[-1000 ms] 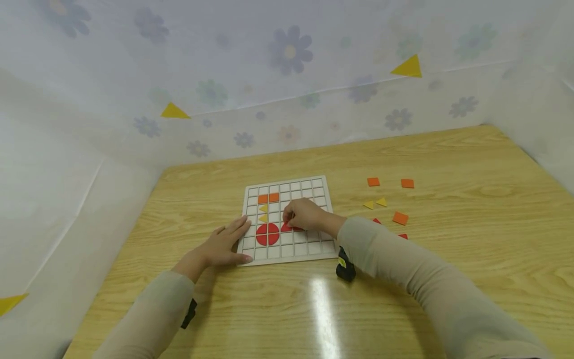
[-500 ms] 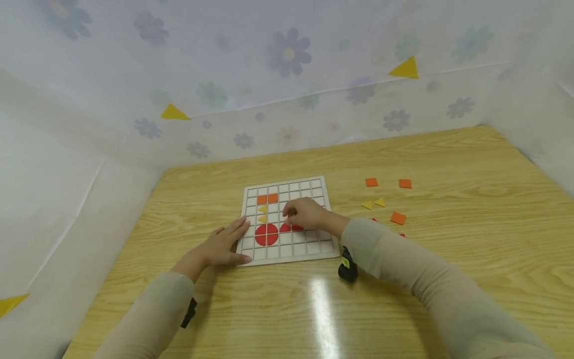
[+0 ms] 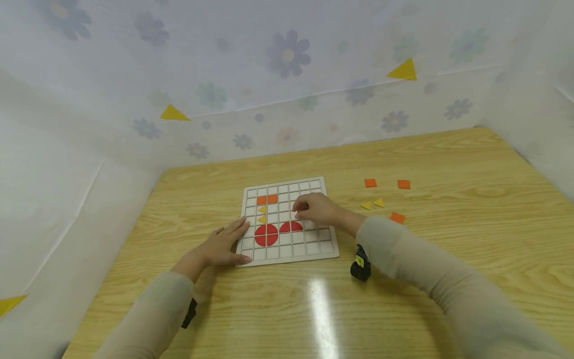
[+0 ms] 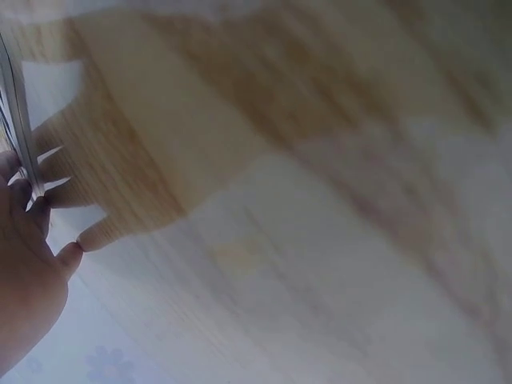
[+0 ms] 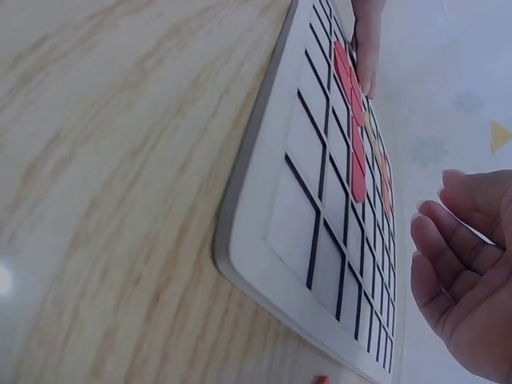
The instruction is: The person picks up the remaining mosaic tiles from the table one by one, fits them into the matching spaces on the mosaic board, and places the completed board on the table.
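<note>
A white grid board [image 3: 287,252] lies flat on the wooden table. Set in its cells are a full red circle of quarter pieces [image 3: 266,235], a red half circle of two pieces [image 3: 291,227], two yellow triangles [image 3: 262,214] and two orange squares [image 3: 267,199]. My left hand [image 3: 221,244] rests with spread fingers along the board's left edge. Above the board's right half hovers my right hand [image 3: 317,208], just beyond the red half circle. Its fingers [image 5: 448,248] are loosely bent with nothing between them in the right wrist view.
Right of the board lie orange squares [image 3: 369,183] and two small yellow triangles [image 3: 378,202]. A red piece [image 5: 320,380] shows at the bottom of the right wrist view. Flowered white sheeting [image 3: 287,94] with larger yellow triangles encloses the table [image 3: 251,304].
My right hand has lifted off the red half circle and shifted right, uncovering both of its pieces. My left hand stays at the board's edge.
</note>
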A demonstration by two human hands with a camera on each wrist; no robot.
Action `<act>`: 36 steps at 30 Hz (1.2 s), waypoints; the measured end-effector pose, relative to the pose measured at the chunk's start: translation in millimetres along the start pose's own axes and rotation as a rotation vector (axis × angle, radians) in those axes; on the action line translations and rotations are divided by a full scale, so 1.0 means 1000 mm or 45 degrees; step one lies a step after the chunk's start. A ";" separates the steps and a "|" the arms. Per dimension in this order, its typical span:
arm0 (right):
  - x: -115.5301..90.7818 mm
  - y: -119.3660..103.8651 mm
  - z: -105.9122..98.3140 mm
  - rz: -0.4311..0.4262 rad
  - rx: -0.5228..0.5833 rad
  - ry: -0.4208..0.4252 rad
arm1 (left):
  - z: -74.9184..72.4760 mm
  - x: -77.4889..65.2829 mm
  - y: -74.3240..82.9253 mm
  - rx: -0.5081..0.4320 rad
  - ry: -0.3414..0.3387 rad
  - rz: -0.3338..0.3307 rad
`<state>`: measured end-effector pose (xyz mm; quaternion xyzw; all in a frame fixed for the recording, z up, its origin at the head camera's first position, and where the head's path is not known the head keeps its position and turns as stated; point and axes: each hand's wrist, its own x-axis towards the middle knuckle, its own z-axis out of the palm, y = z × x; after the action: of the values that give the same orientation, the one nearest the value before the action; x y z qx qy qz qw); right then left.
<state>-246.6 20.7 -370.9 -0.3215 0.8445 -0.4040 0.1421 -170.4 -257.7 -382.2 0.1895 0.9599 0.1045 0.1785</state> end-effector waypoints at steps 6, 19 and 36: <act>-0.009 -0.002 -0.010 0.010 0.013 0.018 | 0.000 -0.001 0.001 -0.004 -0.001 0.008; -0.035 -0.002 -0.031 0.050 0.066 0.008 | -0.002 0.000 0.003 -0.019 -0.001 0.014; -0.067 0.019 -0.054 0.105 0.078 0.048 | 0.002 0.003 0.001 -0.009 0.009 0.010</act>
<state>-231.1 105.8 -352.6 -0.2743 0.8468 -0.4295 0.1522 -171.9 -255.1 -384.3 0.1923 0.9594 0.1092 0.1753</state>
